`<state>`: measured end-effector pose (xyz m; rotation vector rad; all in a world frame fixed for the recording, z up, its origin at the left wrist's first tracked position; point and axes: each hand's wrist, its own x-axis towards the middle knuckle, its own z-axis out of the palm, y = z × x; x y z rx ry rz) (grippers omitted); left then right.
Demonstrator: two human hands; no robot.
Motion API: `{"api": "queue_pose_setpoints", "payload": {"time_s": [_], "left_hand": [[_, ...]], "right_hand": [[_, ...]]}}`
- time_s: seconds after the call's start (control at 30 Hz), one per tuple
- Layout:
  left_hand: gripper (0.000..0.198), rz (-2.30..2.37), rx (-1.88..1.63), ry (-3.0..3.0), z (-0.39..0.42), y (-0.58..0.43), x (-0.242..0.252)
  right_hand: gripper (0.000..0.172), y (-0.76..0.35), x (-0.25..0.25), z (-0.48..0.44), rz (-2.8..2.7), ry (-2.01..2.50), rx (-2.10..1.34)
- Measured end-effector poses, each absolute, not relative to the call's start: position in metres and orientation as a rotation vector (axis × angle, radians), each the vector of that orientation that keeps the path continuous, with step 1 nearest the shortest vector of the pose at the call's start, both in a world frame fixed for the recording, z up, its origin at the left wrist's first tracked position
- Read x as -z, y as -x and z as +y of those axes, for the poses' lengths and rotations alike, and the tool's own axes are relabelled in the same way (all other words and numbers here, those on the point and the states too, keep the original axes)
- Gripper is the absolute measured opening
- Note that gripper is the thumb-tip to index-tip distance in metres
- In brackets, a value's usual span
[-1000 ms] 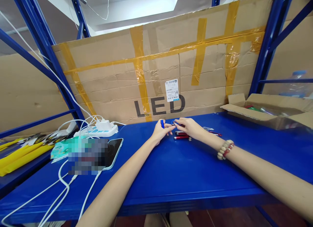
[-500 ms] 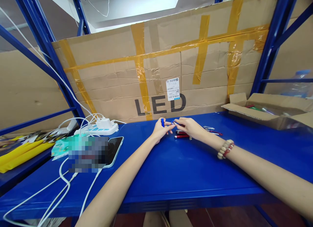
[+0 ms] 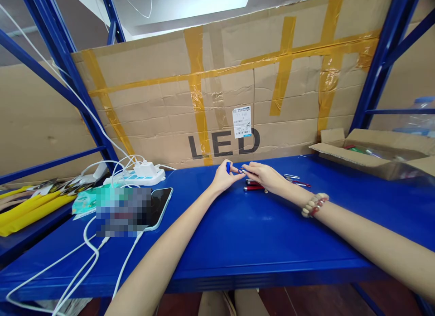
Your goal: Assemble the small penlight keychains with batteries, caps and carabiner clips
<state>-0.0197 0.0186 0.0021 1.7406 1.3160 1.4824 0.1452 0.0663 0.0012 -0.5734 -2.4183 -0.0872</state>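
My left hand [image 3: 221, 177] is over the far middle of the blue table, its fingers closed round a short blue cylinder-shaped piece [image 3: 228, 167]. Close by on the right is my right hand [image 3: 261, 174], its fingertips pinched at something small and shiny that I cannot make out. The fingertips of both hands nearly meet. Beneath the right hand lie several dark red pens with silver ends [image 3: 253, 188], partly covered by it. Silver clip-like pieces [image 3: 291, 177] and another red pen [image 3: 302, 184] rest just beyond the right wrist.
An open cardboard box [image 3: 369, 155] with pens in it stands at the far right. A large taped carton [image 3: 156, 112] closes off the back. On the left are a phone [image 3: 162, 202], a white power strip [image 3: 146, 175], cables and a teal packet [image 3: 84, 200].
The thin blue loop seen between the hands earlier is no longer distinct, and the fingertips are slightly shifted. Both hands keep nearly the same place; the view has moved a little.
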Motion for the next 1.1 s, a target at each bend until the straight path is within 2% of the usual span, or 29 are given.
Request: {"api": "queue_pose_setpoints", "payload": {"time_s": [0.17, 0.3, 0.5, 1.1], "left_hand": [[0.04, 1.386, -1.58, -1.798, 0.02, 0.014, 0.002], [0.041, 1.273, -1.543, -1.646, 0.02, 0.012, 0.003], [0.031, 1.177, -1.556, -1.502, 0.018, 0.008, 0.002], [0.036, 1.384, -1.594, -1.751, 0.022, 0.015, 0.005]], "right_hand": [[0.029, -0.144, 0.0, 0.067, -2.387, 0.623, 0.094], [0.029, -0.145, 0.0, 0.068, -2.343, 0.58, 0.081], [0.028, -0.145, -0.001, 0.069, -2.318, 0.59, 0.07], [0.029, -0.142, 0.001, 0.068, -2.344, 0.57, 0.008]]}}
